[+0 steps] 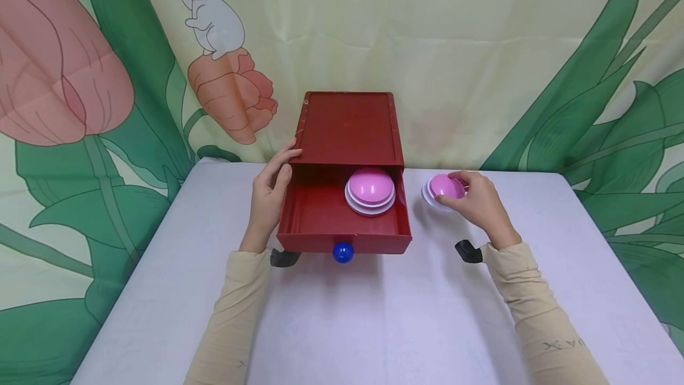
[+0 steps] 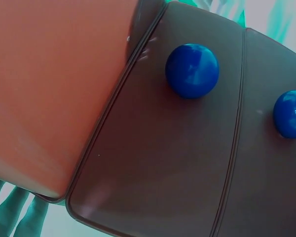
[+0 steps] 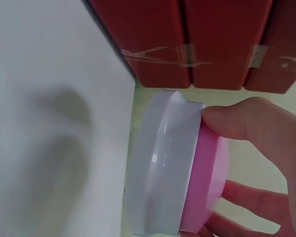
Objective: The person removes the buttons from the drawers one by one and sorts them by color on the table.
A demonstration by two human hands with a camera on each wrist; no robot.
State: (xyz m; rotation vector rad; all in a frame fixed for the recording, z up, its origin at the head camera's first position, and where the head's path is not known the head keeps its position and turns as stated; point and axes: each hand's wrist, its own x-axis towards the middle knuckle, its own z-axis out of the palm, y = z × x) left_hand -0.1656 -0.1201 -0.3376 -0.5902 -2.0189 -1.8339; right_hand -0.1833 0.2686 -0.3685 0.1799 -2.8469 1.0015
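A red drawer cabinet [image 1: 347, 129] stands at the back of the table, its top drawer [image 1: 315, 207] pulled out. Inside, on the right, sits an upside-down stack of bowls [image 1: 371, 188], pink on top with white rims below. My left hand [image 1: 271, 192] rests along the cabinet's left side, fingers extended onto its top edge. To the right of the drawer, my right hand [image 1: 475, 198] grips a second pink-and-white bowl stack [image 3: 175, 168] between thumb and fingers. That stack is held over the table, with its shadow beside it in the right wrist view.
The open drawer has a blue knob [image 1: 343, 252]. Below it, in the left wrist view, are closed drawer fronts with blue knobs, one of them a round knob [image 2: 192, 71]. Clear tape [image 3: 187, 55] crosses the cabinet's side. A printed curtain [image 1: 438, 64] hangs behind the white table [image 1: 454, 325].
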